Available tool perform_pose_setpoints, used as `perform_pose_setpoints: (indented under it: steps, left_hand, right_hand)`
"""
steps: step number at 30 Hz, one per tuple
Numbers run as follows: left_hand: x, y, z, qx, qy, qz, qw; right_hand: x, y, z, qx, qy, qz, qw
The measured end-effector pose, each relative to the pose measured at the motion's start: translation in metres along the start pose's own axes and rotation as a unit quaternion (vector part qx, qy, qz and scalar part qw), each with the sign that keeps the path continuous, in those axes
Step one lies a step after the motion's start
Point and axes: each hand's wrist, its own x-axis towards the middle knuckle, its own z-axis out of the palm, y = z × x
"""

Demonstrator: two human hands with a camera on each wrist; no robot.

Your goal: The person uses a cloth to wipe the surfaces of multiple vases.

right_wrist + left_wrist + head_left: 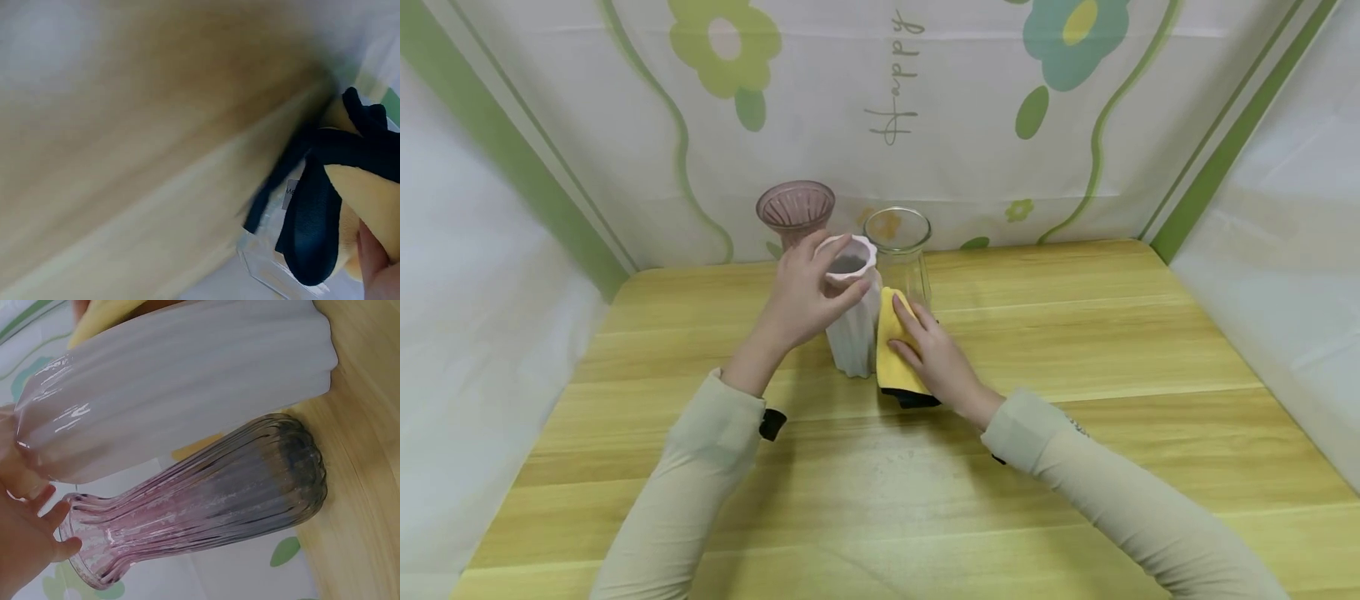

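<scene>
A white fluted vase [852, 342] stands upright near the middle of the table. My left hand [800, 293] grips it around the top, thumb on the near side and fingers at the rim. In the left wrist view the white vase [187, 381] fills the upper part. My right hand [946, 364] holds a folded yellow cloth [891, 362] with dark edging up to the vase's right side. Part of the cloth [362, 194] also shows at the right of the right wrist view, its dark border hanging in loops.
Behind the left hand stands a ribbed pinkish-purple glass vase [795, 207], darker toward its base in the left wrist view. A clear glass vase [914, 271] is behind the cloth. The wooden table [1075, 333] meets a flower-printed curtain [962, 167] at the back.
</scene>
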Motion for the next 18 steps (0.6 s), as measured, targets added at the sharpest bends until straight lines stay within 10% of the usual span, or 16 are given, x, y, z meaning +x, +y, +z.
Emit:
perform_pose_setpoints:
  steps: [18]
  left_hand:
    - [-0.002, 0.004, 0.001, 0.01, 0.058, -0.012, 0.9982]
  right_hand:
    - [0.01, -0.004, -0.008, 0.001, 0.022, -0.008, 1.0]
